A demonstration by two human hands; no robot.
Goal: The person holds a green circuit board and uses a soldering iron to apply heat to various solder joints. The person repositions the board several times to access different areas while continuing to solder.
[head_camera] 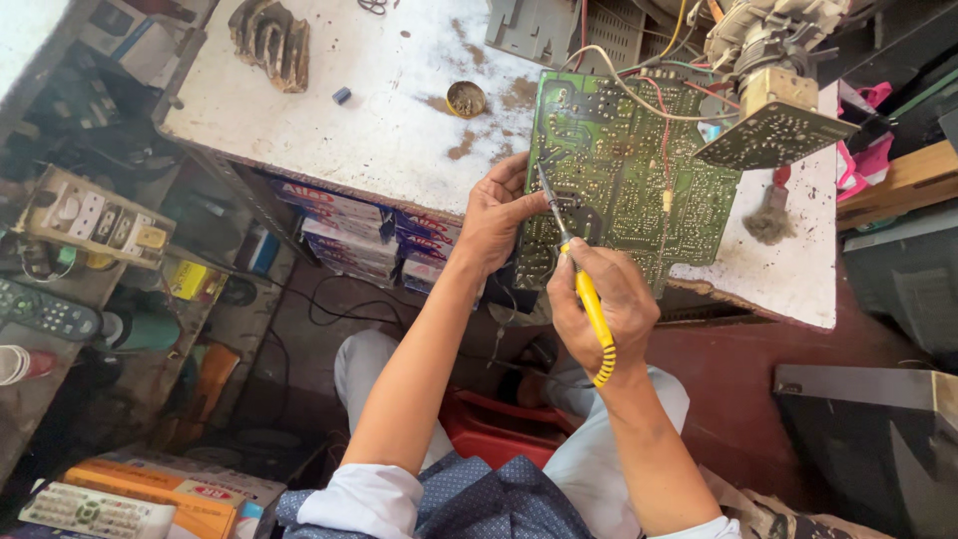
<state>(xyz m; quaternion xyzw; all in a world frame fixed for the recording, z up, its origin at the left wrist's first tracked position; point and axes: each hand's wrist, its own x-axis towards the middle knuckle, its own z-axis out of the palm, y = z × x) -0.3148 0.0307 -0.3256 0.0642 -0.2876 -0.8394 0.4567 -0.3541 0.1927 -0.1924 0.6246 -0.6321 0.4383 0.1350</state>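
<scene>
The right hand [604,304] grips a yellow-handled soldering iron [584,289], tip seemingly touching the green printed circuit board [629,170]. The left hand [496,212] clasps the board's edge.

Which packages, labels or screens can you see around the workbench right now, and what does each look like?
Stack of flat cardboard boxes: under the white bench edge, white with red and blue print.
Long orange-and-white carton: bottom left, lying flat, with a red oval label.
Small yellow box: on the left shelf, upright.
Dark screen casing: bottom right, black and grey, unlit.
No signs in view.
</scene>
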